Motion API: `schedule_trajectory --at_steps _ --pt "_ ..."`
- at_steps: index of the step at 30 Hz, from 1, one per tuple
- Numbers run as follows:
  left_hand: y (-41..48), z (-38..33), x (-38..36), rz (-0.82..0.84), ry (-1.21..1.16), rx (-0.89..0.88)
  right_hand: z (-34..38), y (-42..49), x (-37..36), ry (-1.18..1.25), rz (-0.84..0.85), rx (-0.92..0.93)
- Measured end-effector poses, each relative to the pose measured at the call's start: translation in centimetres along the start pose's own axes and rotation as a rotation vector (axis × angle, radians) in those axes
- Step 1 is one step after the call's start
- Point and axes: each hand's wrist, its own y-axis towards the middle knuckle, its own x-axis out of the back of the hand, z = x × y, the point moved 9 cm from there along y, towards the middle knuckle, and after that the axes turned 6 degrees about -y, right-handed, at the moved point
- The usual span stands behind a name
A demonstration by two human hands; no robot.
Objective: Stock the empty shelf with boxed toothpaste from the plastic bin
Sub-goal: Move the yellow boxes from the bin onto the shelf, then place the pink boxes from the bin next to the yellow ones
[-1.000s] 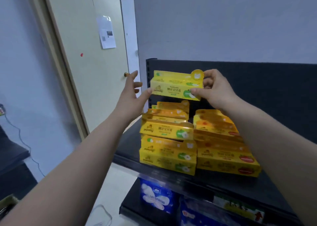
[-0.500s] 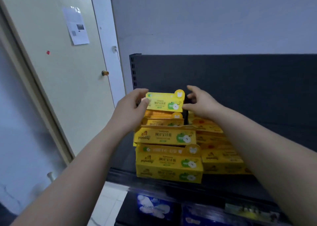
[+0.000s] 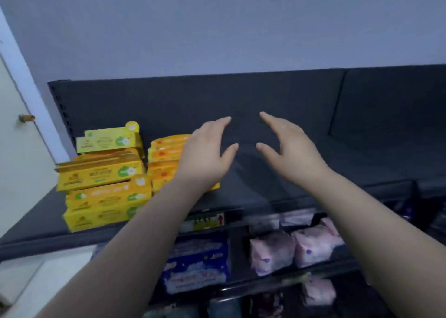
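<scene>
left hand (image 3: pixel 205 153) and right hand (image 3: pixel 289 148) empty, spread above shelf (image 3: pixel 313 173)

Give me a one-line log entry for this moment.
left hand: open, empty | right hand: open, empty | toothpaste boxes: stacked at shelf's left end | shelf: bare to their right

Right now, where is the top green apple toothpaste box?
In the head view, the top green apple toothpaste box sits atop the left yellow stack, at the shelf's left end, left of the orange boxes.
</scene>
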Motion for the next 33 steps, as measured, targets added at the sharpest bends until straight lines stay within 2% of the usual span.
schedule_trajectory --at_steps 6,15,25,33 --pt "-2.1 -14.5 -9.6 0.094 -0.056 -0.135 -11.1 -13.2 10.2 -0.283 0.007 -0.185" --pt "-8.3 -36.4 -22.5 0.275 -0.236 -0.347 -23.4 -33.3 24.5 -0.559 -0.006 -0.512" --pt "-16.9 -57.4 -34.4 0.571 -0.455 -0.667 -31.3 -53.7 35.6 -0.74 -0.033 -0.969" --pt "-25.1 -73.5 -40.0 0.797 -0.657 -0.95 -32.4 -69.7 43.4 -0.895 -0.123 -1.381"
